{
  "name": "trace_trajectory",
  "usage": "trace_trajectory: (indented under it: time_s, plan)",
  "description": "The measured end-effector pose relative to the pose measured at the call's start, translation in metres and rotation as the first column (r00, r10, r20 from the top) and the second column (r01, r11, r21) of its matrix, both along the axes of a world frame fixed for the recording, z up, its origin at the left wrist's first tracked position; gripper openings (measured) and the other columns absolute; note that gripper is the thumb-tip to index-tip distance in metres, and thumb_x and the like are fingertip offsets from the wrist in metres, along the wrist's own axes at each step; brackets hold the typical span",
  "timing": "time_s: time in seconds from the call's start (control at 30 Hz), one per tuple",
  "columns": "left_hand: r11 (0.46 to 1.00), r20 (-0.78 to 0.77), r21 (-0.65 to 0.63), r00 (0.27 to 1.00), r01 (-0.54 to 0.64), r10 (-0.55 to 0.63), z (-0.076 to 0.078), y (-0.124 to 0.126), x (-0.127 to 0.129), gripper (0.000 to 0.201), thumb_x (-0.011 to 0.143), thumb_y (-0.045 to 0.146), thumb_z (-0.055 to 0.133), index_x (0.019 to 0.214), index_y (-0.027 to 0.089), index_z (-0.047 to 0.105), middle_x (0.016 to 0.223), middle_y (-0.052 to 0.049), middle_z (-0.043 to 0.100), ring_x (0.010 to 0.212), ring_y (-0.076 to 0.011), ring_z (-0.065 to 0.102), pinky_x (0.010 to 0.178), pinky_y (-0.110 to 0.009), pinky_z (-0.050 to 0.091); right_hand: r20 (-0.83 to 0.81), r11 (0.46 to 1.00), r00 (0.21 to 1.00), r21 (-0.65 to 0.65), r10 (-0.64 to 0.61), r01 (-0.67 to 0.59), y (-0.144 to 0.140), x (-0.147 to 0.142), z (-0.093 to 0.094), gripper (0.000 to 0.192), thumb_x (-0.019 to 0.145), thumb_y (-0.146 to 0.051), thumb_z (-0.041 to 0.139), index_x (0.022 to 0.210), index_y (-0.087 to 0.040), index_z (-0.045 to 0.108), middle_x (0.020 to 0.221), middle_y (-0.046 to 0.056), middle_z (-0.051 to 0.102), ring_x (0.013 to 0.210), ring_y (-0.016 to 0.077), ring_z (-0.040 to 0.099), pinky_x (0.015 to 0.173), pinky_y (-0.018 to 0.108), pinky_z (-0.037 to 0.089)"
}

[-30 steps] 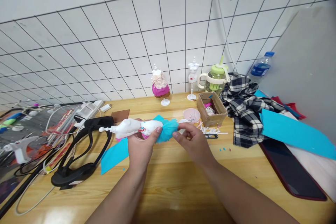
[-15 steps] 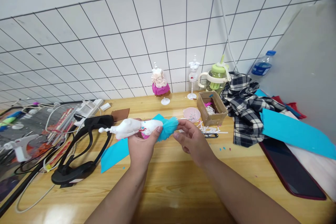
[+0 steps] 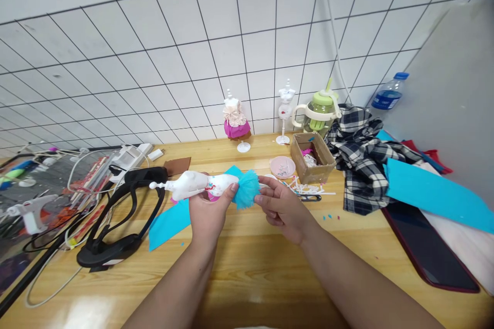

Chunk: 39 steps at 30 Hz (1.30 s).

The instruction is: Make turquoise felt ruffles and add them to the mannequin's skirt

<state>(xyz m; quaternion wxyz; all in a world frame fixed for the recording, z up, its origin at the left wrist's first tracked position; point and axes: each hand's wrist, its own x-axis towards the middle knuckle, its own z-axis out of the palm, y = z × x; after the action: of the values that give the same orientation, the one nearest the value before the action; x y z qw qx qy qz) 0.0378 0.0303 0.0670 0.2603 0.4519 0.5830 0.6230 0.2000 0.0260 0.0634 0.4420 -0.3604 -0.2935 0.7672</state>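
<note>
1. Along the back edge of the pale wooden counter (image 3: 247, 280) stand a small dress form in cream ruffles and a magenta skirt (image 3: 236, 124), a bare white dress form (image 3: 284, 110) and a clear cup with a green lid (image 3: 321, 108).
2. Nearer the middle, just beyond the right hand (image 3: 285, 211), are an open brown cardboard box (image 3: 314, 170), a round pink dish (image 3: 283, 167) and scattered white strips; the hand partly hides the strips.
3. Toward the right edge lie a crumpled black-and-white plaid cloth (image 3: 360, 164), a bright blue sheet (image 3: 432, 193) and a dark, flat, red-edged device (image 3: 430, 249).
4. Toward the left edge sits a black strapped headset (image 3: 111, 254); a blue piece of sheet (image 3: 168, 226) lies between it and the left hand (image 3: 208, 216).
5. The white dress-form figure (image 3: 189, 185) is held above the counter's middle, its long axis nearly parallel to the back edge. Its knobbed tip points left; its fluffy blue frill (image 3: 247, 188) faces right.
6. The left grip is clamped round the figure. The right fingers are curled at the frill's edge; whether they pinch anything, I cannot tell.
</note>
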Motion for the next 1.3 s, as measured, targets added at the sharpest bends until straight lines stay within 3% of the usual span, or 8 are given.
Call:
trace_trajectory:
  time_s: [0.17,0.33,0.47,0.63,0.8,0.97,1.1,1.3]
  plan:
    - [0.999,-0.005,0.03,0.999,-0.035,0.036,0.001,0.001,0.0,0.044,0.061,0.03,0.081,0.09,0.019,0.05,0.078,0.002,0.063,0.069,-0.0151,0.063,0.065,-0.025,0.051,-0.113,0.994,0.993,-0.092,0.041,-0.052,-0.003,-0.004,-0.001,0.048,0.06,-0.024,0.079,0.102,-0.024,0.055,0.081,-0.007,0.054,0.045,0.0009,0.029,0.035,0.014,0.011]
    - [0.999,-0.008,0.019,1.0,-0.03,0.03,-0.003,0.001,0.002,0.042,0.06,0.031,0.081,0.088,0.019,0.052,0.08,0.0,0.064,0.073,-0.0171,0.064,0.068,-0.027,0.051,-0.065,0.999,0.998,0.039,-0.027,0.029,-0.01,-0.015,-0.007,0.062,0.062,-0.024,0.079,0.115,-0.031,0.047,0.1,-0.002,0.062,0.052,0.0037,0.039,0.038,0.014,0.021]
    - [1.0,-0.034,-0.024,0.999,-0.012,0.011,-0.007,-0.001,0.004,0.04,0.06,0.031,0.081,0.087,0.019,0.054,0.079,0.0,0.065,0.072,-0.0179,0.064,0.068,-0.028,0.051,0.068,0.987,0.989,0.097,-0.135,0.128,-0.014,-0.024,-0.013,0.06,0.065,-0.027,0.076,0.115,-0.03,0.045,0.092,-0.003,0.065,0.049,0.0048,0.035,0.038,0.015,0.023]
    - [0.999,-0.009,-0.043,0.999,0.031,-0.031,-0.009,-0.002,0.004,0.039,0.059,0.03,0.081,0.084,0.019,0.054,0.076,0.001,0.064,0.07,-0.0171,0.063,0.067,-0.027,0.05,0.071,0.961,0.969,0.163,-0.236,0.222,-0.011,-0.022,-0.013,0.058,0.068,-0.028,0.073,0.118,-0.028,0.044,0.08,-0.004,0.064,0.048,0.0055,0.038,0.038,0.015,0.024]
    - [0.988,0.091,-0.095,0.989,0.123,-0.114,-0.012,-0.001,0.004,0.042,0.061,0.031,0.081,0.09,0.018,0.054,0.08,0.0,0.065,0.074,-0.0172,0.063,0.068,-0.027,0.05,0.091,0.967,0.987,0.23,-0.133,0.11,-0.006,-0.012,-0.009,0.065,0.07,-0.025,0.07,0.128,-0.027,0.041,0.069,-0.006,0.061,0.044,0.0057,0.036,0.038,0.016,0.027]
    - [0.988,0.129,-0.114,0.987,0.108,-0.093,-0.01,0.001,0.003,0.038,0.062,0.033,0.079,0.089,0.015,0.058,0.083,-0.003,0.067,0.075,-0.0181,0.065,0.069,-0.028,0.05,0.169,0.947,0.975,0.31,-0.142,0.084,-0.005,-0.006,-0.006,0.07,0.069,-0.024,0.071,0.131,-0.031,0.039,0.09,-0.003,0.062,0.046,0.0035,0.038,0.039,0.016,0.03]
    - [0.99,0.099,-0.12,0.993,0.068,-0.056,-0.008,0.0,0.003,0.039,0.063,0.034,0.079,0.089,0.014,0.058,0.084,-0.005,0.069,0.075,-0.0187,0.065,0.069,-0.028,0.051,0.248,0.952,0.963,0.306,-0.108,0.027,-0.008,-0.01,-0.006,0.074,0.07,-0.025,0.072,0.134,-0.03,0.036,0.093,-0.002,0.062,0.045,0.0026,0.038,0.041,0.017,0.033]
    - [0.998,0.062,-0.057,0.998,0.019,-0.016,-0.015,-0.004,0.006,0.044,0.061,0.034,0.081,0.092,0.017,0.055,0.086,-0.004,0.067,0.077,-0.0192,0.066,0.071,-0.029,0.052,0.333,0.92,0.915,0.382,-0.228,0.09,-0.015,-0.021,-0.013,0.094,0.071,-0.019,0.07,0.147,-0.034,0.016,0.08,-0.006,0.06,0.048,0.0044,0.039,0.047,0.018,0.036]
